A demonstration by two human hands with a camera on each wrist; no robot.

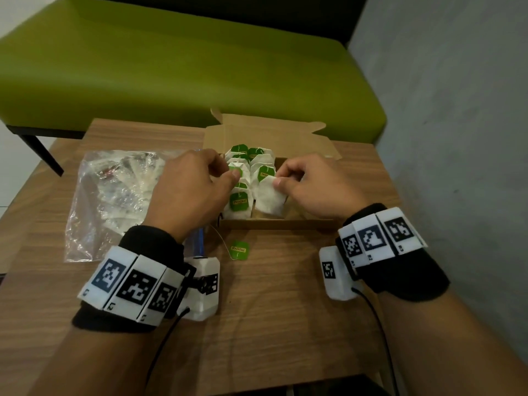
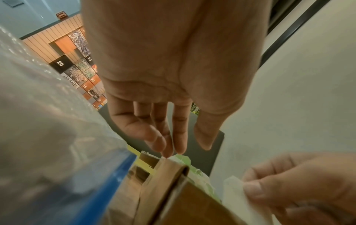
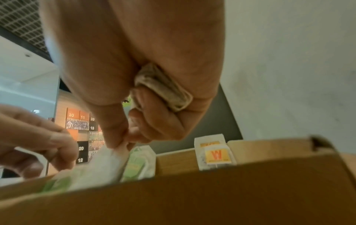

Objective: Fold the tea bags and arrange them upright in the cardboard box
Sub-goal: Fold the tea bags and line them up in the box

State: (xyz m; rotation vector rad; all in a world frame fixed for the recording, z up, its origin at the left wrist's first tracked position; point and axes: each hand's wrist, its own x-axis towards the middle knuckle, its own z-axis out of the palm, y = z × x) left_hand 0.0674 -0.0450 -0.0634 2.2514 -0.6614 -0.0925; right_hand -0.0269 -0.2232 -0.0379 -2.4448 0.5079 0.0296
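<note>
On the wooden table (image 1: 285, 295), a loose green tag (image 1: 239, 250) lies nearest. Beyond it, over the cardboard box (image 1: 274, 224), the right hand (image 1: 317, 187) pinches a white tea bag (image 1: 270, 197); the left hand (image 1: 191, 190), fingers loosely curled, touches the upright green-tagged tea bags (image 1: 243, 172). A green bench (image 1: 171, 67) stands behind.

Surroundings: wooden worktop (image 1: 285, 295) and green bench (image 1: 177, 67).
A clear plastic bag (image 1: 114, 195) lay on the worktop's left side; a grey wall (image 1: 457, 110) stood at right.
</note>
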